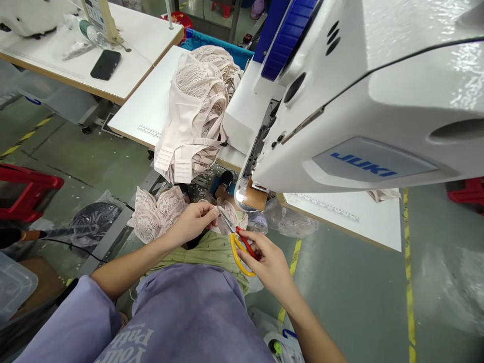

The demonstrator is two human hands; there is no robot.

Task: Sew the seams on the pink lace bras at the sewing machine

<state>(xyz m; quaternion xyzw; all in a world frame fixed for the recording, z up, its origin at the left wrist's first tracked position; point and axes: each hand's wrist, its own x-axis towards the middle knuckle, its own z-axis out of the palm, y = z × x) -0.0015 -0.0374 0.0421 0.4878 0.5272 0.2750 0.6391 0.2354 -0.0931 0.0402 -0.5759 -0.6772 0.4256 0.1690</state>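
Note:
Scissors [241, 250] with one yellow and one red handle are in my right hand [266, 259], fingers through the loops. Their blades point up and left, toward the fingertips of my left hand [198, 219]. That left hand is closed in a pinch on a beige lace bra [161, 209], whose cups hang to its left while another part shows by the blades. What exactly lies between the blades is too small to make out. Above the hands, a stack of beige bras [189, 111] with lace cups and hook strips hangs over the table edge.
A white JUKI sewing machine [370, 126] looms at the upper right, its narrow arm end [247, 196] just above my hands. White worktables [132, 113] stand ahead, one bearing a black phone [106, 64]. Red stools [26, 189] are at the left.

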